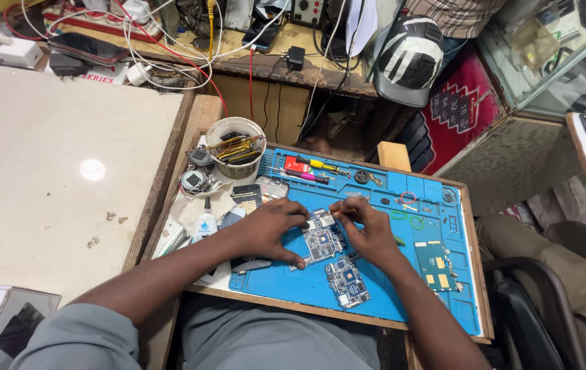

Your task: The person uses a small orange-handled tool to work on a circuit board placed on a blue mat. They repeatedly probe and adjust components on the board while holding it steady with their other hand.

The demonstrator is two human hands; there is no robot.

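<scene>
We see our work hemmed in on a blue repair mat (375, 288), a soft sheet with moulded pockets, lying in a wooden tray (474, 274) whose raised rim borders it on the right and near sides. The mat's middle right and near right corner lie bare; the left edge is crowded by a round tub of tweezers (236, 145), a small glue bottle (204, 225) and loose parts on a pale cloth. To the left stretches a wide, smooth beige counter (53, 178), mostly bare.

Our left hand (269, 229) presses flat-fingered on a green circuit board (320, 241) at the mat's centre, thumb at its near edge. Our right hand (368, 229) has its fingers pinched together at the board's far edge; whatever it nips is too small to make out. A second circuit board (349, 281), blue-green and studded with metal shields, lies just beside it towards us, and a dark green board with yellow tape patches (433, 264) sits well apart on the right.

Screwdrivers (310, 168) line the mat's far edge. Another person's trousered leg (553, 253) and a dark chair arm are cut off at the right
</scene>
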